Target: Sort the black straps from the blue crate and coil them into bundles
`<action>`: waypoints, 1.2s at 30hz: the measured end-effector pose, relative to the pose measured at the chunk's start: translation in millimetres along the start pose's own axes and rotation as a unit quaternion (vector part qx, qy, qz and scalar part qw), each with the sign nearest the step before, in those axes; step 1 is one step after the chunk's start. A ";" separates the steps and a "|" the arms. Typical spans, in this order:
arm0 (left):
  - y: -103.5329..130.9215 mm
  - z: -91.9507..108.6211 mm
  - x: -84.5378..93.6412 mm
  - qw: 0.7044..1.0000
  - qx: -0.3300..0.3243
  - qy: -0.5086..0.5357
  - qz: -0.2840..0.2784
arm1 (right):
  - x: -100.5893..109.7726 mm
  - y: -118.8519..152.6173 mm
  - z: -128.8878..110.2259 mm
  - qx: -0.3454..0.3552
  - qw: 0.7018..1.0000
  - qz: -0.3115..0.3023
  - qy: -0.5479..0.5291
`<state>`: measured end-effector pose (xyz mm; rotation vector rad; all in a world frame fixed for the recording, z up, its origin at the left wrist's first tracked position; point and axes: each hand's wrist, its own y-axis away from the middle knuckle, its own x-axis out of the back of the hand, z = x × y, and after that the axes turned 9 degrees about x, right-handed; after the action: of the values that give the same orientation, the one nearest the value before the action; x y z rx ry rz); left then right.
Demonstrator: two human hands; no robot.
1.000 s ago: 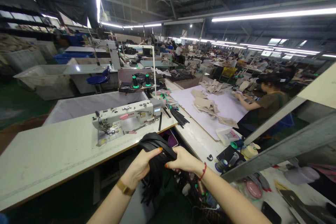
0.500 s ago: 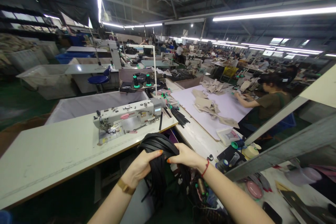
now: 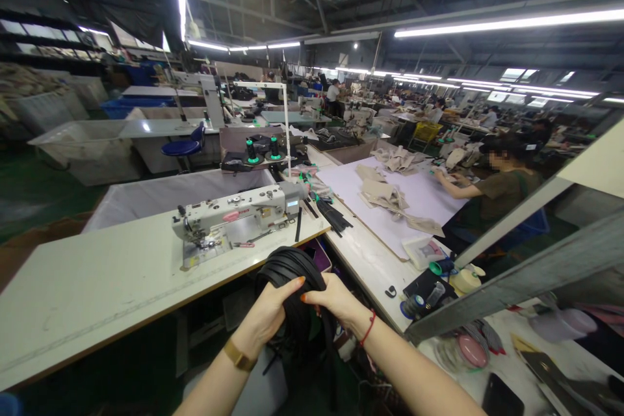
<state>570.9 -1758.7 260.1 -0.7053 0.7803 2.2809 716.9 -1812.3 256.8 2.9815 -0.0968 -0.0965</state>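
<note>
Both hands grip one bundle of black straps (image 3: 292, 286) in the air, just off the counter's (image 3: 97, 286) near edge. Left hand (image 3: 270, 312) fingers wrap around it; right hand (image 3: 336, 299) fingers close over its right side. A sewing machine (image 3: 238, 211) stands on the counter beyond.

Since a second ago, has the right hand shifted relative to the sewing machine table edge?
Yes. The right hand slid slightly left toward the left hand, closer under the table edge, both gripping the black strap bundle.
</note>
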 end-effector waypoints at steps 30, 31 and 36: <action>-1.7 -13.9 16.0 1.000 0.018 -0.014 -0.001 | 15.8 3.7 -21.0 0.055 0.991 -0.104 0.069; -2.8 -15.8 15.8 1.000 0.005 -0.015 0.014 | 12.7 3.5 -18.5 0.066 0.991 -0.098 0.070; -8.0 -23.3 11.9 0.996 -0.047 -0.016 0.074 | -2.9 -0.5 0.1 0.118 0.990 -0.037 0.074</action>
<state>575.0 -1764.9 233.7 -0.6722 0.7349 2.4704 713.9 -1811.7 256.8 3.2158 0.0213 0.1391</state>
